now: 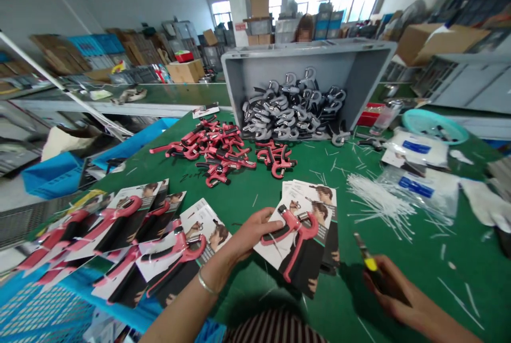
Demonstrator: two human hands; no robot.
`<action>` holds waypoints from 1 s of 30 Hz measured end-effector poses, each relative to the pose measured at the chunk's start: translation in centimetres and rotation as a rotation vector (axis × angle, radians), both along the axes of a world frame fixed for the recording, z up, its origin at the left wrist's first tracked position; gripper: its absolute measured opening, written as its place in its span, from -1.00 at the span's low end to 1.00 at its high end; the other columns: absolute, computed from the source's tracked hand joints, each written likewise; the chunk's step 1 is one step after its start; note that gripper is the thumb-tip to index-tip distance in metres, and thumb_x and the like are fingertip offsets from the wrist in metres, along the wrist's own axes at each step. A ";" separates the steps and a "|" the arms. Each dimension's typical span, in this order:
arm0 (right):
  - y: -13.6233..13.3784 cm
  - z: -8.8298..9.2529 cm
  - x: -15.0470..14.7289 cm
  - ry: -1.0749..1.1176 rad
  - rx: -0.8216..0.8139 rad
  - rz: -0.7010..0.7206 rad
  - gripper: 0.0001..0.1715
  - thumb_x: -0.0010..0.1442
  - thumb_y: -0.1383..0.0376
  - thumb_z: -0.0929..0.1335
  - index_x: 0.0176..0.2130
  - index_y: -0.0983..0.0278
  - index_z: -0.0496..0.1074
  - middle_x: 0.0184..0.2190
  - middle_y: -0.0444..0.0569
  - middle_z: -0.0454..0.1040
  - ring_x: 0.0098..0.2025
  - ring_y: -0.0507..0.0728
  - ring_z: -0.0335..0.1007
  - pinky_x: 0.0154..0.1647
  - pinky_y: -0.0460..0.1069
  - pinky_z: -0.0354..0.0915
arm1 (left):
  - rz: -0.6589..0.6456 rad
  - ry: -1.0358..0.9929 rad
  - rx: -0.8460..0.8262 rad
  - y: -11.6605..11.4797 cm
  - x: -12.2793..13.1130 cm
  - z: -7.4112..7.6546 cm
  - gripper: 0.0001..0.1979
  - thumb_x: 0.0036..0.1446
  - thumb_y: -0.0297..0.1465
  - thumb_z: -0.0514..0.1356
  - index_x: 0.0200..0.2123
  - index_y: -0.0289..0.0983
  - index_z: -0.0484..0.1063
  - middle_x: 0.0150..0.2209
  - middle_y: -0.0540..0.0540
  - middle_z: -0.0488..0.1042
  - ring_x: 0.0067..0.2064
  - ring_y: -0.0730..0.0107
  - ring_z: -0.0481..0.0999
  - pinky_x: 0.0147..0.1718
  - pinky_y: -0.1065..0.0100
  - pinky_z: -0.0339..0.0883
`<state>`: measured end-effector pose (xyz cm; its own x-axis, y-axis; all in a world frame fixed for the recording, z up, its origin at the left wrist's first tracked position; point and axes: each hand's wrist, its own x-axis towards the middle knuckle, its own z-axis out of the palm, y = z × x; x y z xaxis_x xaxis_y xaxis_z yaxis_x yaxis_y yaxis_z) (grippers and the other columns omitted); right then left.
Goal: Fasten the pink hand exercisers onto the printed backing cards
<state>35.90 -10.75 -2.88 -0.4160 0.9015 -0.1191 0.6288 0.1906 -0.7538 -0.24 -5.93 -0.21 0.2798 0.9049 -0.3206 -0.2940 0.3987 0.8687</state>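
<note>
My left hand (pixel 261 231) pinches the left edge of a printed card with a red hand grip strengthener (pixel 297 239) on it. A thin white tie tail sticks up from the card. Beneath lies a stack of similar cards (pixel 330 199). In my right hand (pixel 399 292), to the right of the stack, is a black-and-yellow hand tool (pixel 370 263) with a narrow metal tip; its exact kind is unclear. The tool is apart from the card. Carded red grip strengtheners (pixel 179 252) overlap in a group on the left.
Loose red grip strengtheners (pixel 215 146) are heaped on the green table (pixel 243 199). Behind them a tipped grey crate (pixel 309 50) holds grey ones. White cable ties (pixel 379 199), plastic bags (pixel 419 189), a glove (pixel 485 202) and a turquoise tray (pixel 435 124) lie right. A person (pixel 304 29) is behind the crate.
</note>
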 end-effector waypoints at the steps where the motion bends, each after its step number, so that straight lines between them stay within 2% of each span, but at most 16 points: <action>1: 0.5 1.0 -1.3 -0.047 0.018 0.048 -0.55 0.17 0.20 0.30 0.07 0.13 0.34 -0.23 0.02 0.56 -0.34 0.23 0.51 -0.36 0.06 0.43 | 0.016 0.019 0.016 0.2 0.5 -0.2 -0.59 0.00 -0.30 0.37 -0.08 -0.33 0.45 -0.24 -0.14 0.58 -0.25 0.28 0.59 -0.24 0.34 0.41; 4: 2.7 3.9 -4.2 -0.186 0.144 0.205 -0.47 0.13 0.33 0.29 0.11 0.16 0.30 -0.10 0.02 0.52 -0.20 0.21 0.50 -0.19 0.05 0.42 | 0.036 0.085 0.052 0.8 1.3 -0.6 -0.58 -0.02 -0.27 0.37 -0.11 -0.33 0.46 -0.29 -0.11 0.59 -0.30 0.30 0.59 -0.27 0.35 0.40; 7: 5.3 5.8 -5.2 -0.341 0.419 0.332 -0.33 0.07 0.38 0.31 0.19 0.18 0.26 0.01 0.09 0.44 -0.05 0.27 0.42 -0.05 0.13 0.35 | 0.040 0.114 0.078 0.9 1.2 -0.8 -0.58 -0.04 -0.25 0.38 -0.13 -0.32 0.46 -0.27 -0.11 0.59 -0.31 0.31 0.58 -0.28 0.35 0.38; 11: 7.8 7.4 -5.9 -0.589 0.647 0.461 -0.36 0.02 0.38 0.38 0.12 0.20 0.35 -0.11 0.15 0.45 -0.12 0.34 0.36 -0.15 0.20 0.31 | 0.051 0.157 0.109 0.8 0.9 -0.8 -0.62 -0.03 -0.24 0.38 -0.17 -0.33 0.47 -0.31 -0.09 0.59 -0.33 0.35 0.57 -0.28 0.38 0.36; 14: 8.7 8.5 -6.9 -0.601 0.748 0.522 -0.39 0.05 0.37 0.36 0.12 0.21 0.34 -0.09 0.18 0.47 -0.11 0.38 0.35 -0.14 0.24 0.28 | 0.056 0.159 0.098 0.9 0.9 -0.6 -0.63 -0.04 -0.24 0.38 -0.20 -0.32 0.47 -0.31 -0.08 0.59 -0.33 0.35 0.57 -0.29 0.38 0.36; 18: 9.3 9.9 -8.0 -0.494 0.795 0.563 -0.33 0.08 0.39 0.31 0.19 0.21 0.28 0.11 0.18 0.41 0.00 0.43 0.34 -0.04 0.31 0.23 | 0.050 0.153 0.079 1.3 0.9 -0.6 -0.64 -0.05 -0.25 0.39 -0.21 -0.31 0.46 -0.29 -0.09 0.59 -0.32 0.34 0.57 -0.28 0.38 0.37; 20: 9.7 10.3 -8.4 -0.507 0.801 0.599 -0.29 0.06 0.43 0.32 0.21 0.21 0.27 0.15 0.16 0.39 0.04 0.43 0.32 0.01 0.32 0.21 | 0.045 0.163 0.076 1.4 0.9 -0.7 -0.64 -0.05 -0.25 0.39 -0.21 -0.31 0.45 -0.31 -0.09 0.60 -0.34 0.35 0.57 -0.31 0.39 0.36; 23: 10.3 10.5 -8.9 -0.517 0.790 0.630 -0.28 0.04 0.44 0.32 0.20 0.20 0.28 0.12 0.13 0.42 0.07 0.41 0.31 0.04 0.30 0.21 | 0.038 0.152 0.063 1.6 0.9 -0.8 -0.64 -0.07 -0.25 0.39 -0.23 -0.31 0.45 -0.34 -0.08 0.59 -0.36 0.35 0.57 -0.33 0.39 0.36; 26: 10.5 10.5 -9.6 -0.471 0.778 0.649 -0.38 0.08 0.40 0.32 0.16 0.21 0.32 0.03 0.13 0.48 0.04 0.39 0.34 0.04 0.27 0.22 | 0.037 0.111 0.061 1.7 1.0 -0.7 -0.64 -0.08 -0.27 0.40 -0.23 -0.31 0.46 -0.32 -0.08 0.60 -0.34 0.35 0.57 -0.29 0.37 0.38; 28: 10.4 10.1 -9.9 -0.482 0.790 0.680 -0.43 0.10 0.43 0.31 0.12 0.23 0.36 -0.04 0.14 0.51 -0.02 0.36 0.37 -0.03 0.23 0.27 | 0.038 0.103 0.064 1.8 1.0 -0.7 -0.65 -0.08 -0.28 0.39 -0.23 -0.31 0.46 -0.31 -0.08 0.60 -0.34 0.36 0.57 -0.28 0.38 0.38; 30: 10.4 9.5 -9.8 -0.542 0.812 0.705 -0.45 0.10 0.48 0.29 0.09 0.26 0.37 -0.08 0.16 0.52 -0.11 0.32 0.42 -0.19 0.16 0.31 | 0.036 0.106 0.057 1.7 1.0 -0.8 -0.67 -0.07 -0.30 0.39 -0.23 -0.31 0.46 -0.34 -0.07 0.60 -0.37 0.39 0.56 -0.31 0.39 0.37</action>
<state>26.12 -0.39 6.57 -0.9187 0.3893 0.0662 0.3937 0.9161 0.0757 0.75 -4.21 -1.03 0.2138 0.9314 -0.2946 -0.2130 0.3388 0.9164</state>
